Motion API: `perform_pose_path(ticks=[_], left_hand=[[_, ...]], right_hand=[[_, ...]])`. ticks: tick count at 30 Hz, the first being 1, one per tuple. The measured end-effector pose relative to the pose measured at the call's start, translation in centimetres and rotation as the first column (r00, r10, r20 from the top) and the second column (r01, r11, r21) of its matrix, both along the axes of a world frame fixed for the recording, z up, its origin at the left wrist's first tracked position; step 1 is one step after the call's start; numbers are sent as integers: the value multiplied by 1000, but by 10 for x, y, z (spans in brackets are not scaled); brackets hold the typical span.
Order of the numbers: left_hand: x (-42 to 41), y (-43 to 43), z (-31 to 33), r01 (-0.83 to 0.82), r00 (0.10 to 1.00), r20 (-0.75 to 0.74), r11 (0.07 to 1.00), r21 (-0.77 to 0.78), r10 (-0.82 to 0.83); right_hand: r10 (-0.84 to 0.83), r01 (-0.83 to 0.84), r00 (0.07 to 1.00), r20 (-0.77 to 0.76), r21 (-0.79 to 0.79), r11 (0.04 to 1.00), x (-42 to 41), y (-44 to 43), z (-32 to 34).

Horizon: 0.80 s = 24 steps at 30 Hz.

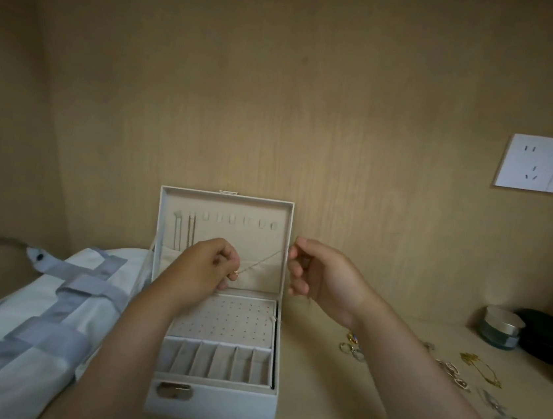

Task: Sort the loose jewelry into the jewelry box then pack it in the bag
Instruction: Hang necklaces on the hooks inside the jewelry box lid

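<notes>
Your left hand [208, 265] and right hand [316, 270] each pinch an end of the chain [261, 261] before the box lid [251, 237]. Keep it taut; seat it on a free hook [232, 220].

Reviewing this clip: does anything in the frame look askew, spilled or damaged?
Nothing stands out. The white jewelry box sits square and open, the thin gold chain is stretched between the left hand and right hand, and the loose rings and chains scattered right of it are simply unsorted.
</notes>
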State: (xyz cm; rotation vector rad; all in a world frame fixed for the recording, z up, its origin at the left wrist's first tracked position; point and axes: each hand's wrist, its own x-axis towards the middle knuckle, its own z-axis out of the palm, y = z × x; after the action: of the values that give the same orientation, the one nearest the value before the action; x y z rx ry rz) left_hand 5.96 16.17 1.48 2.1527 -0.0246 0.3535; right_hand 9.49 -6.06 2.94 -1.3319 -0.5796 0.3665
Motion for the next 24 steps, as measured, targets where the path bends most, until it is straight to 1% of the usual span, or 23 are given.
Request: perform_pose_path(ticks=[5, 9, 11, 14, 16, 18, 20, 21, 23, 24], left_hand=[[5, 13, -10, -96, 995, 30, 978, 184, 92], [8, 16, -14, -77, 995, -40, 943, 323, 95], [9, 18, -16, -82, 991, -68, 916, 393, 118], [9, 20, -17, -106, 983, -84, 881, 462, 162], [8, 20, -16, -107, 980, -97, 872, 478, 173], [4, 17, -13, -107, 977, -117, 878, 467, 181], [4, 13, -6, -111, 984, -79, 904, 413, 157], [2, 9, 1, -95, 992, -40, 932, 350, 116], [-2, -2, 17, -3, 999, 32, 991, 133, -1], [-5, -7, 24, 44, 998, 53, 999, 23, -45]], right_hand=[[75, -76, 995, 66, 8, 997, 6, 23, 8], [70, -73, 995, 73, 34, 997, 10, 31, 9], [32, -29, 995, 94, -31, 999, 11, 31, 6], [-51, 94, 977, 206, -209, 973, 11, 30, 3], [-61, 122, 969, 239, -249, 961, 10, 29, 2], [-53, 116, 969, 240, -255, 960, 8, 28, 4], [-34, 106, 966, 256, -272, 956, 6, 30, 6], [-23, 103, 963, 270, -288, 952, 5, 31, 6], [-11, 109, 954, 300, -311, 944, 3, 34, 7], [-12, 115, 950, 312, -316, 942, 3, 35, 7]])
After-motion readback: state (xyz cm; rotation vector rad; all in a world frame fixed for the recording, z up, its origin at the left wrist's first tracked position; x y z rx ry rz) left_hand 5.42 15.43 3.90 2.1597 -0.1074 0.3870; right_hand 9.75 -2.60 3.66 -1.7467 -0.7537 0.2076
